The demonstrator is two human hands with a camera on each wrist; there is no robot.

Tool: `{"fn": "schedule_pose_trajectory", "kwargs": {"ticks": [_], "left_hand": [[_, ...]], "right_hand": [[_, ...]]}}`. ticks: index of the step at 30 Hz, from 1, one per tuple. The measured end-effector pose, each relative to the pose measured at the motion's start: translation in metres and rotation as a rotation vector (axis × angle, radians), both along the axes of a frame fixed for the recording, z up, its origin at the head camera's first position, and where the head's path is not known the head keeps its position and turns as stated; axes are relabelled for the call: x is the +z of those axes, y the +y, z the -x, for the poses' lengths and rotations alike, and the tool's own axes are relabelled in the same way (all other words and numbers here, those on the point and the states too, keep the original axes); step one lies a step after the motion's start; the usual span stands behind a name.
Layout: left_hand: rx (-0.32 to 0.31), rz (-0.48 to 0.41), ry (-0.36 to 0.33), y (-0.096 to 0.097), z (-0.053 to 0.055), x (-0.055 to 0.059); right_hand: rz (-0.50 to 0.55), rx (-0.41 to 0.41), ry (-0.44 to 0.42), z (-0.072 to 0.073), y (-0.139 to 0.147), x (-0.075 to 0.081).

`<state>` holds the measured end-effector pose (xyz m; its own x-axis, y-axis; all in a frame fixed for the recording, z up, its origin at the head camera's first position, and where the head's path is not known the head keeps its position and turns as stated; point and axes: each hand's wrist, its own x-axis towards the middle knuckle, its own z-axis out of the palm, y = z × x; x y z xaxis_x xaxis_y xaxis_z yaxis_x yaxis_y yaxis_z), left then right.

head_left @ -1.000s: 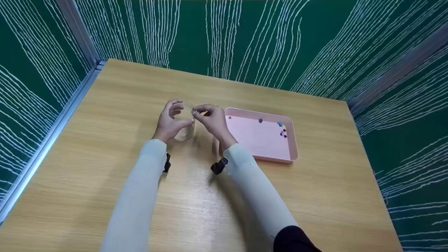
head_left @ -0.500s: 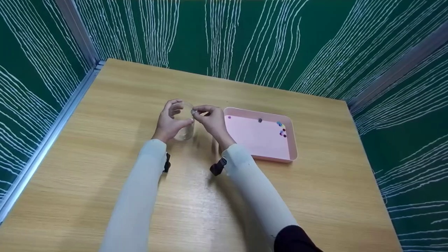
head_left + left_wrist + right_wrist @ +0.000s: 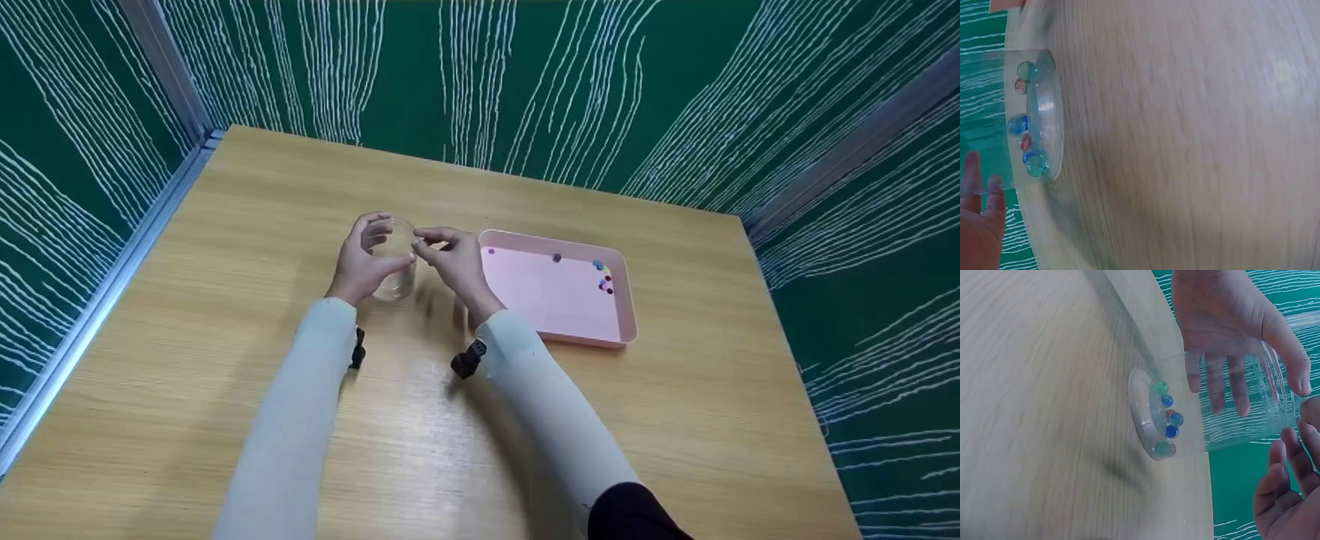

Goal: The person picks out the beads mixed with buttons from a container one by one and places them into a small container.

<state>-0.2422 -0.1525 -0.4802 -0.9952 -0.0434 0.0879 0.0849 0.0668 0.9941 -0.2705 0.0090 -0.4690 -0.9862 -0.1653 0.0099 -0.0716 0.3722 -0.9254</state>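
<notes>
In the head view, my left hand (image 3: pixel 360 262) curls round a clear jar (image 3: pixel 397 281) standing on the wooden table, thumb on the near side. My right hand (image 3: pixel 457 262) is at the jar's upper right, thumb and index fingertips close together at the rim. I cannot tell whether a marble is between them. The right wrist view shows my left hand (image 3: pixel 1230 315) about the jar (image 3: pixel 1185 365) and part of my right hand (image 3: pixel 1292 495) beside its mouth, fingers bent. Several glass marbles, among them a green marble (image 3: pixel 1036 165) and a blue marble (image 3: pixel 1018 124), lie at the jar's bottom.
A pink tray (image 3: pixel 585 341) sits right of the jar, partly behind my right wrist. Several small marbles lie in it: a dark marble (image 3: pixel 556 258) near the back wall, a cluster at the right and one at the left corner. Green walls with white lines enclose the table (image 3: pixel 712 420).
My right hand stays at the jar's rim; its thumb and index fingertips have spread very slightly. The left hand and the jar hold still.
</notes>
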Motion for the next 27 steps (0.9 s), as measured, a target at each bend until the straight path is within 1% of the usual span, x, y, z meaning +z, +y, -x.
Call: {"fn": "schedule_pose_trajectory", "kwargs": {"ticks": [3, 5, 8, 11, 15, 19, 27], "left_hand": [[-0.008, 0.007, -0.023, 0.000, -0.001, 0.001], [-0.010, 0.007, -0.024, 0.000, -0.001, 0.002], [-0.008, 0.009, -0.029, 0.001, -0.001, 0.002], [-0.002, 0.017, -0.039, 0.000, -0.001, 0.002], [-0.001, 0.019, -0.025, 0.001, 0.000, 0.002], [0.004, 0.017, -0.002, 0.001, 0.000, 0.001], [0.009, 0.013, -0.004, 0.000, -0.001, 0.001]], "right_hand": [[-0.018, 0.006, -0.003, 0.000, 0.001, 0.001], [-0.037, 0.014, 0.003, 0.001, 0.002, 0.002], [-0.057, 0.037, 0.042, 0.001, 0.003, 0.003], [-0.052, 0.049, 0.084, 0.002, 0.004, 0.002], [-0.041, 0.036, 0.112, 0.001, 0.008, -0.001], [-0.055, 0.023, 0.138, 0.000, 0.012, -0.002], [-0.073, 0.029, 0.199, -0.001, 0.022, 0.000]]}}
